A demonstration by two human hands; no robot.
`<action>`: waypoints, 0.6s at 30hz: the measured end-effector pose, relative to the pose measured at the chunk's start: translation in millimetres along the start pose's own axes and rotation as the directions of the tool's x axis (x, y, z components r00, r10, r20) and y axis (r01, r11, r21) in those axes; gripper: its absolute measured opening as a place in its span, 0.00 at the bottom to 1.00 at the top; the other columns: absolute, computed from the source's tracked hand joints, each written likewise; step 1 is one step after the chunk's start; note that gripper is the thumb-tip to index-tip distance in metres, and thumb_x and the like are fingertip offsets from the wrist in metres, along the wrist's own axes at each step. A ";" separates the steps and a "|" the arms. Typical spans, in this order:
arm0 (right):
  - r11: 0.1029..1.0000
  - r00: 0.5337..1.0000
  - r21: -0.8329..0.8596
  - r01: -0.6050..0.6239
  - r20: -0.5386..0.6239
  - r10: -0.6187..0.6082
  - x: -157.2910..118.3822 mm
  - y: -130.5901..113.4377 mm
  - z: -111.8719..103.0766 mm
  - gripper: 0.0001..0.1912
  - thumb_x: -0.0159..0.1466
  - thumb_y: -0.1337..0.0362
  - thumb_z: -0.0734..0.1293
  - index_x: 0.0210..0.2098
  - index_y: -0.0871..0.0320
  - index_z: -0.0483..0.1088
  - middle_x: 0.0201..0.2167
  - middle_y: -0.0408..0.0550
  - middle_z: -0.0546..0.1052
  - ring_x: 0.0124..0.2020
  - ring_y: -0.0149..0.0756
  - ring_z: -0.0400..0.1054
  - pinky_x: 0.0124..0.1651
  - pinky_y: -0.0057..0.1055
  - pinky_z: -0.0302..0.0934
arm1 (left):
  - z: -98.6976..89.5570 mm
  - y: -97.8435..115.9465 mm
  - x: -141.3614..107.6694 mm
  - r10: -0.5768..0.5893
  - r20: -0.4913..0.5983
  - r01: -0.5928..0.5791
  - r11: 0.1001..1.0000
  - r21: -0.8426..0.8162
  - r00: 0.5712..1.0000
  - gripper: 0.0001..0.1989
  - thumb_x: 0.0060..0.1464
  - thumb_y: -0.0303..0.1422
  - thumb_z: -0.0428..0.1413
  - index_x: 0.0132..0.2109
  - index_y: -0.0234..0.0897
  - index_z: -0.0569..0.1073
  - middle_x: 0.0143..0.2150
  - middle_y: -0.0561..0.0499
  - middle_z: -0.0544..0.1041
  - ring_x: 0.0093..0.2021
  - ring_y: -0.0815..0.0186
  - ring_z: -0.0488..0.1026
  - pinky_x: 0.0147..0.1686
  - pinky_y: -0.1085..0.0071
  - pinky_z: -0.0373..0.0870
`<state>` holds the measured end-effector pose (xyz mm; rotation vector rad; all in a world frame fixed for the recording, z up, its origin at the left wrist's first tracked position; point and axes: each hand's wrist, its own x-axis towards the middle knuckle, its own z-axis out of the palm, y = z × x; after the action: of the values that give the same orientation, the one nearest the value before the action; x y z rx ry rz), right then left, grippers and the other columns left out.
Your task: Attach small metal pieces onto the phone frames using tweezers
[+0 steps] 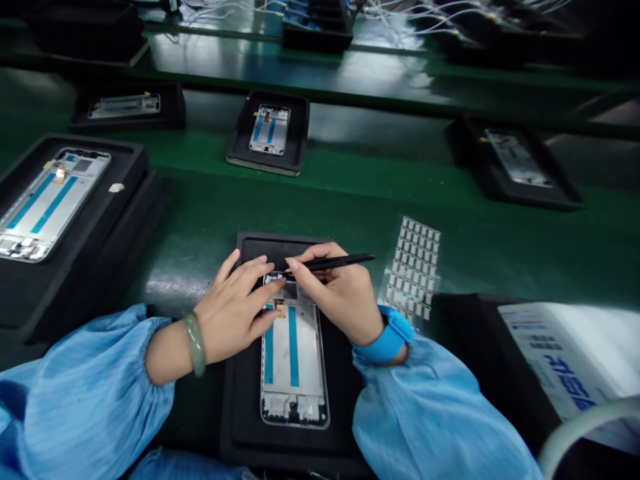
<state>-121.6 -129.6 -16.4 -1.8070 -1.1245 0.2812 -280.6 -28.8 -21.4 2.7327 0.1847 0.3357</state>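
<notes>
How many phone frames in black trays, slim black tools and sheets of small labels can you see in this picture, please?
Phone frames in black trays: 5
Slim black tools: 1
Sheets of small labels: 1
Total: 7

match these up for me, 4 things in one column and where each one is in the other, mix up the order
Things
1. jade-green bangle
2. blue wrist strap
3. black pointed tool
4. sheet of small square pads

Places
A. held in the fingers of the right hand
B. on the green bench, right of the black tray
C. around the left wrist
D. around the right wrist

Pairs
1-C, 2-D, 3-A, 4-B
</notes>
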 end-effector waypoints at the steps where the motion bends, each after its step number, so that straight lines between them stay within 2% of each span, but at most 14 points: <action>1: 1.000 1.000 -0.010 0.010 -0.001 -0.010 -0.1 -0.8 0.2 0.05 0.59 0.62 0.67 0.31 0.56 0.67 0.28 0.42 0.74 0.26 0.32 0.72 0.29 0.27 0.67 | -0.1 0.0 0.1 0.001 0.003 -0.001 1.000 -0.001 1.000 0.18 0.61 0.34 0.48 0.56 0.35 0.66 0.57 0.41 0.66 0.62 0.55 0.58 0.63 0.46 0.44; 6: 0.994 0.996 -0.063 0.092 0.021 -0.091 -0.8 -3.3 0.8 0.04 0.60 0.63 0.66 0.34 0.56 0.68 0.31 0.44 0.76 0.29 0.32 0.73 0.30 0.27 0.68 | 0.0 0.1 0.7 -0.003 0.017 0.003 1.000 -0.001 1.000 0.19 0.61 0.34 0.48 0.57 0.35 0.65 0.57 0.42 0.66 0.62 0.55 0.57 0.63 0.46 0.44; 13: 0.998 0.998 -0.042 0.050 -0.034 -0.051 -0.6 -1.5 0.1 0.04 0.60 0.63 0.67 0.32 0.56 0.68 0.28 0.42 0.74 0.25 0.31 0.71 0.29 0.27 0.68 | 0.9 -0.1 0.4 0.003 -0.004 -0.003 1.000 0.007 1.000 0.18 0.60 0.34 0.49 0.56 0.35 0.66 0.56 0.41 0.67 0.62 0.55 0.58 0.63 0.47 0.44; 18: 0.992 0.995 -0.092 0.085 -0.043 -0.089 -2.3 -4.5 1.1 0.02 0.59 0.66 0.66 0.32 0.56 0.67 0.28 0.42 0.74 0.26 0.30 0.71 0.30 0.26 0.67 | 0.5 -0.8 0.6 0.000 0.007 0.000 1.000 0.005 1.000 0.18 0.61 0.35 0.48 0.56 0.35 0.66 0.56 0.42 0.67 0.62 0.56 0.57 0.63 0.47 0.44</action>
<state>-126.1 -130.2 -14.0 -1.8285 -1.1962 0.1375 -279.9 -28.1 -22.1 2.7383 0.1838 0.3255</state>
